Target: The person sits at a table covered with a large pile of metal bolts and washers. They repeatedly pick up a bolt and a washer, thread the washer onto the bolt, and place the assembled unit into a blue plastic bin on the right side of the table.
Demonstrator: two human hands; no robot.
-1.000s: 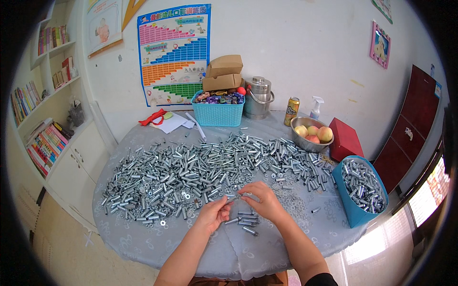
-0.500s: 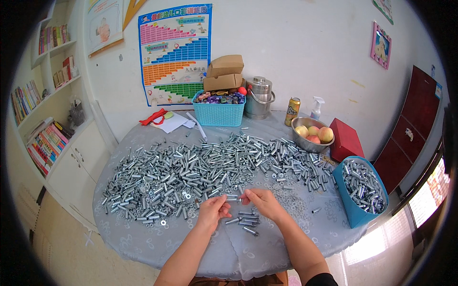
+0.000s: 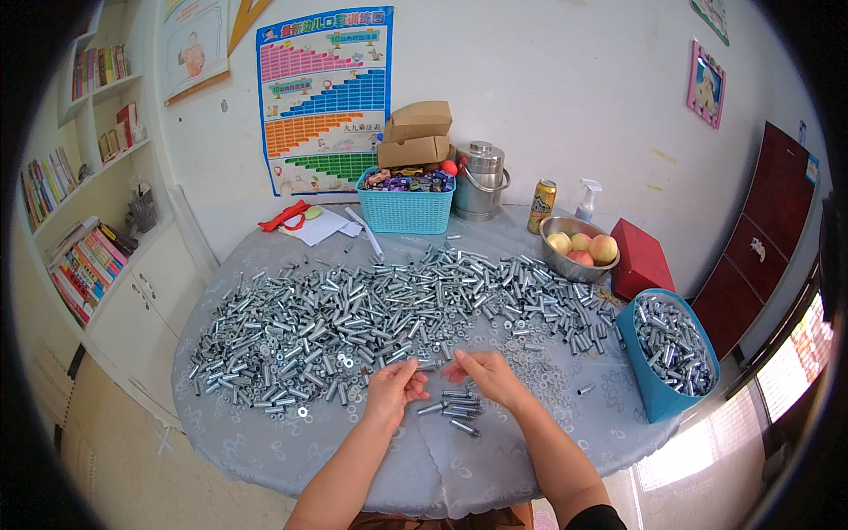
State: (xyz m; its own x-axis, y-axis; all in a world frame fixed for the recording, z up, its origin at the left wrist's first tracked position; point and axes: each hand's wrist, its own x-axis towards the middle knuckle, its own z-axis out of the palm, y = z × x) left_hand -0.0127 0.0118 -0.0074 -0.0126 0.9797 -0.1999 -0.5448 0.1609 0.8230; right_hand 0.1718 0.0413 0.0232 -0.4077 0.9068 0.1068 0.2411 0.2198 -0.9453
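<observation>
My left hand is closed in a pinch round one end of a silvery metal sleeve anchor, which lies sideways between my hands. Just off the other end, the thumb and fingers of my right hand are slightly apart, with nothing plain to see between them. Below the hands, a small group of sleeve anchors rests on the tablecloth, with bolt ends showing. Beyond them spreads a wide heap of metal sleeves, with loose washers scattered near my right hand.
On the right stands a blue basket full of metal sleeves. Toward the back are a steel bowl of fruit, a red box, a drink can, a spray bottle, a steel canister and a turquoise basket of toys.
My right thumb and fingers have come off the end of the sleeve anchor and moved slightly right. The left hand stays in place, still pinching it.
</observation>
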